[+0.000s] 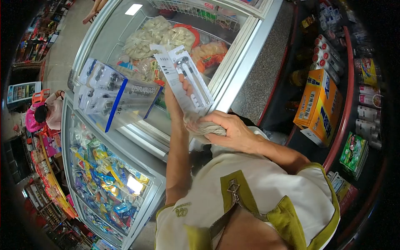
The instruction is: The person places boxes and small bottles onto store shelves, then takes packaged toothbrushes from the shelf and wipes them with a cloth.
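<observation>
My left hand (175,104) is closed on a toothbrush pack (201,91), a clear blister on a white card, held upright over the freezer glass. Its fingertips show through the pack, and a second card seems to lie beside it. In my right hand (236,132) is a crumpled greyish-beige cloth (204,128), bunched against the lower end of the pack. Left of my left hand stands a clear display box (139,98) with blue edges and "toothbrush" lettering. Several more toothbrush packs (102,79) are inside it.
Under the glass-topped freezer (239,71) are bagged foods (146,39). A second freezer (154,196) holds colourful wrapped items. At right, a shelf with a red edge (346,83) carries an orange carton (318,106) and cans (325,58). A person in pink (54,110) is at far left.
</observation>
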The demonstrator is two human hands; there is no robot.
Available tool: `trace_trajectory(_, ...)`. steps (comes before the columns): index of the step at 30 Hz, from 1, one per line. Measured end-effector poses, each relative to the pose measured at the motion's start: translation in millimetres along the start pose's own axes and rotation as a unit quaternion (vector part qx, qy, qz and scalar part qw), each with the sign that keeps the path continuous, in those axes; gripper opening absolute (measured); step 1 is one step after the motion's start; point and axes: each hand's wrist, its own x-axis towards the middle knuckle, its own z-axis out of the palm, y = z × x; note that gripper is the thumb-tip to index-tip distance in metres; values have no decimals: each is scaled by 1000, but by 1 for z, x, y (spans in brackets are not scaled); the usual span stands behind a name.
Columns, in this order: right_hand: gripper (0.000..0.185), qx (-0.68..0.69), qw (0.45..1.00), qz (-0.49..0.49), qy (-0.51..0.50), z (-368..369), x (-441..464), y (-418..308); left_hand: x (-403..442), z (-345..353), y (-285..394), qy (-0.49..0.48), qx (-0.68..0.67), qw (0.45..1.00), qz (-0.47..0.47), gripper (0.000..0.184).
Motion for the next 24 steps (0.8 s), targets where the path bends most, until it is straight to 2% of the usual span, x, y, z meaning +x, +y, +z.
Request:
trace_trajectory(2,39,4,1000,1,0,-3,-4,8,1,6,9,73,56,996,6,32)
trace_trajectory(4,38,-4,1000,-13,14,-6,-7,16,1,1,11,99,113,989,14,33)
trace_trajectory(7,35,61,995,67,47,-13,-12,17,6,-2,4,152,188,969,52,31)
trace_trajectory(9,34,75,989,79,98,-15,-14,27,13,-17,-9,164,235,953,97,26)
trace_trajectory(13,33,128,971,131,153,-26,-18,31,24,-24,-24,152,298,938,88,27)
trace_trajectory(16,32,105,969,144,172,-33,-20,23,25,-14,-27,157,357,918,69,28)
trace_trajectory(21,32,127,959,162,194,-29,-22,29,27,-16,-28,131,349,923,100,33)
trace_trajectory(22,33,125,960,158,195,-27,-21,31,26,-18,-28,124,472,861,145,34)
trace_trajectory(24,32,144,956,171,191,-25,-18,25,18,-21,-20,114,692,678,221,37)
